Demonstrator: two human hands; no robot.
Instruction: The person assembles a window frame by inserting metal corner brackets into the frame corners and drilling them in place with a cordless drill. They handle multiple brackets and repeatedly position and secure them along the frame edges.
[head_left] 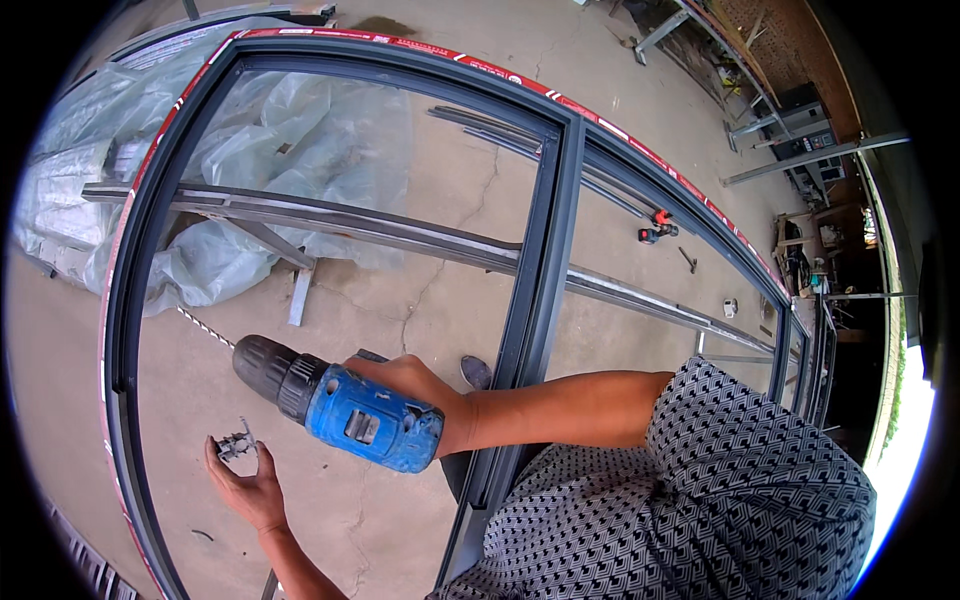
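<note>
Over open floor (190,385) between dark frame edges (120,300), right hand (413,382) clasps drill (370,415), left hand (248,495) pinches hardware (236,444).

Head cam is looking steeply down from the person's head, left unit of a side-by-side pair, wide fisheye, upright. It's facing the concrete floor (370,310) through the dark frame (542,290), whose straight edges are bowing toward the rim. Patterned shirt (650,500) is filling the lower right, close to the lens. Drill (378,415) and right hand (415,385) are sitting near, left of center; left hand (248,492) is showing smaller, reading as farther down. Wide coverage is taking in the far floor up top and a bright opening (903,430) at the right rim; corners are going black.
</note>
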